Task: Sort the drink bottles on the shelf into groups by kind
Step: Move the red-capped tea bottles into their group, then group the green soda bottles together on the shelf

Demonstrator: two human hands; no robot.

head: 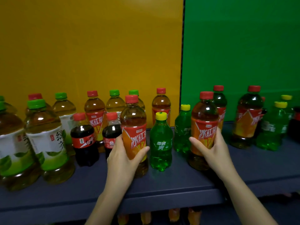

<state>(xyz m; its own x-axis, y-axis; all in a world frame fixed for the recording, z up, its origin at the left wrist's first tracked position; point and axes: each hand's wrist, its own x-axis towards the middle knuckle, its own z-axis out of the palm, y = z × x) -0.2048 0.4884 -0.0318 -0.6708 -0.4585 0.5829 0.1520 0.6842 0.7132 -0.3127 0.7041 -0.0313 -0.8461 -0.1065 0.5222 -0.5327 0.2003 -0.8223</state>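
My left hand [125, 153] grips a red-capped iced tea bottle [134, 122] with an orange-red label, near the shelf's front middle. My right hand [211, 145] grips a second iced tea bottle [204, 120] to the right. Between them stands a small green soda bottle [160, 143] with a yellow cap, and another green soda bottle [182, 130] stands behind it. Two small cola bottles [84, 138] stand left of my left hand. Big green tea bottles [45, 137] with green caps fill the left end. More iced tea bottles [248, 116] and green soda bottles [274, 127] stand at the right.
The dark blue shelf [162, 189] has bare board along its front edge. Behind it a yellow back panel [90, 46] meets a green panel [240, 46] at a dark seam. Orange bottles [173, 215] show on a lower shelf.
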